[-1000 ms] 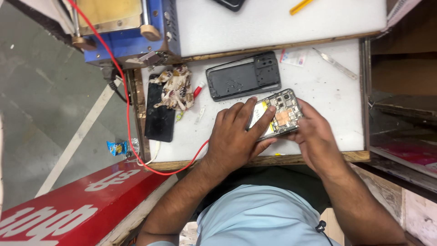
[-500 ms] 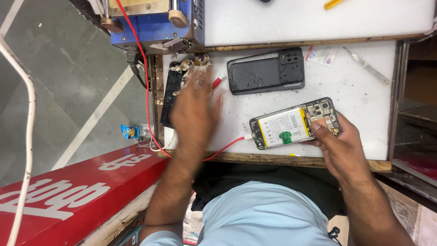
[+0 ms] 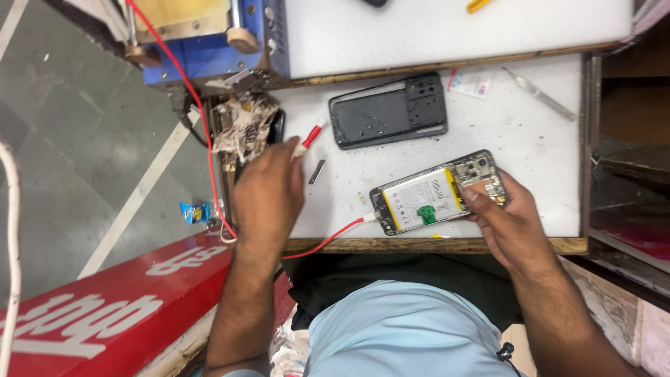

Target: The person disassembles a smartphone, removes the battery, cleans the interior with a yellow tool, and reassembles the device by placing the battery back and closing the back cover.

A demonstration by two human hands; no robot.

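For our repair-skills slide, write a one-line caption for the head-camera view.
Right hand steadies an opened phone on the white bench; left hand reaches by a red-tipped cable.

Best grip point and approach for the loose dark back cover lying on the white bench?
Probably pinch the back cover across its two long edges near the middle, coming from straight above. It lies flat, inner side up, apart from the opened phone, and its raised rim gives fingers purchase.
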